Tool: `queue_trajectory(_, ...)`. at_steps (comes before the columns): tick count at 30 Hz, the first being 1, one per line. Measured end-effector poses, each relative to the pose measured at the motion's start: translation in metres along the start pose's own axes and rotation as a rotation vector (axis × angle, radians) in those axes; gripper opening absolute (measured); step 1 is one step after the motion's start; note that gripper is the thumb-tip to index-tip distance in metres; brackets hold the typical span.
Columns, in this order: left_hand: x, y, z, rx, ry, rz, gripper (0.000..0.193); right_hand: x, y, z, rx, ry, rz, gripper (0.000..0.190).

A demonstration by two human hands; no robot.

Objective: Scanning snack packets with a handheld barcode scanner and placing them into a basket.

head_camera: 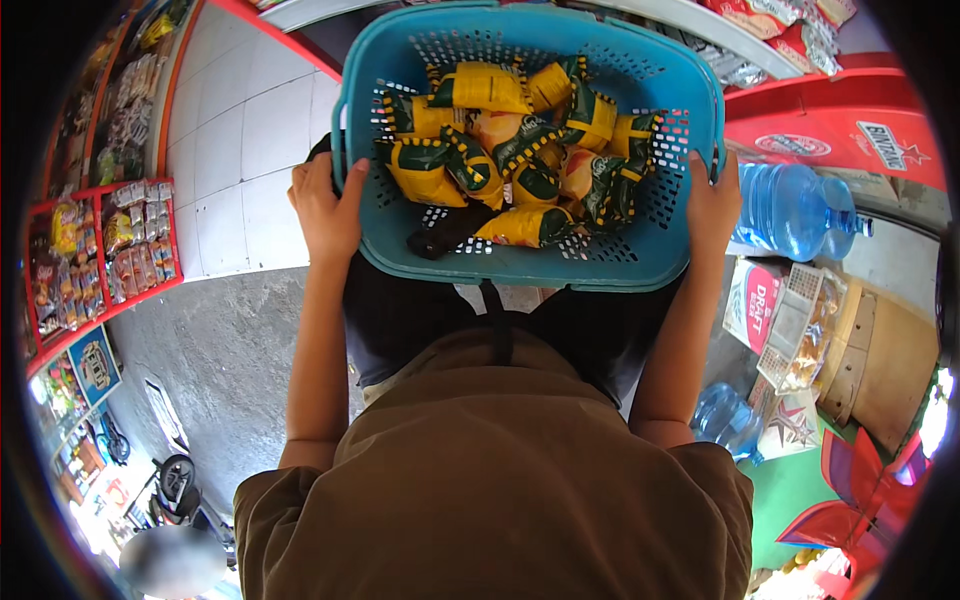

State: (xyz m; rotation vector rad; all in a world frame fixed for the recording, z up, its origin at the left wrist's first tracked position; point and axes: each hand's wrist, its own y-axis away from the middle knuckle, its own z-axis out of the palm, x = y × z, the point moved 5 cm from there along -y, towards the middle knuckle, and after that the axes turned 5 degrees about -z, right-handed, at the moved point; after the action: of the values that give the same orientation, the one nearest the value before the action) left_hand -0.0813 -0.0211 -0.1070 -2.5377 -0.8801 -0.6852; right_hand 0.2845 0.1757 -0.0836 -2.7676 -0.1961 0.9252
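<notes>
A teal plastic shopping basket (420, 264) with perforated walls is held in front of my body, over my legs. My left hand (326, 206) grips its left rim, thumb on the inside. On the opposite rim, my right hand (712, 199) has the same hold, its fingers mostly hidden behind the wall. Several yellow and dark green snack packets (484, 88) with striped edges lie piled inside. Near the front of the basket, a black item (442, 234), perhaps cloth or plastic, rests beside one yellow packet (525, 225).
Shelves of packaged goods (772, 22) stand ahead, above a red panel (817, 135). To the right are large blue water jugs (780, 206), a beer carton (752, 300) and a white plastic crate (787, 322). A red snack rack (105, 255) stands left; a parked motorbike (176, 487) is at lower left.
</notes>
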Motion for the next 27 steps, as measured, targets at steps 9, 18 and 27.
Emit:
queue_trajectory(9, -0.004, -0.023, 0.018, -0.070, 0.026, 0.014, 0.024, 0.006, -0.016, 0.012, 0.019, -0.016, 0.001, 0.028)
queue_trajectory(18, -0.001, -0.020, 0.011, 0.020, 0.074, -0.005, 0.025, -0.021, -0.023, 0.004, 0.226, -0.020, -0.196, 0.037)
queue_trajectory(27, -0.001, -0.009, 0.002, -0.002, -0.023, -0.023, 0.026, -0.040, 0.044, 0.077, -0.376, 0.227, -0.342, 0.058)
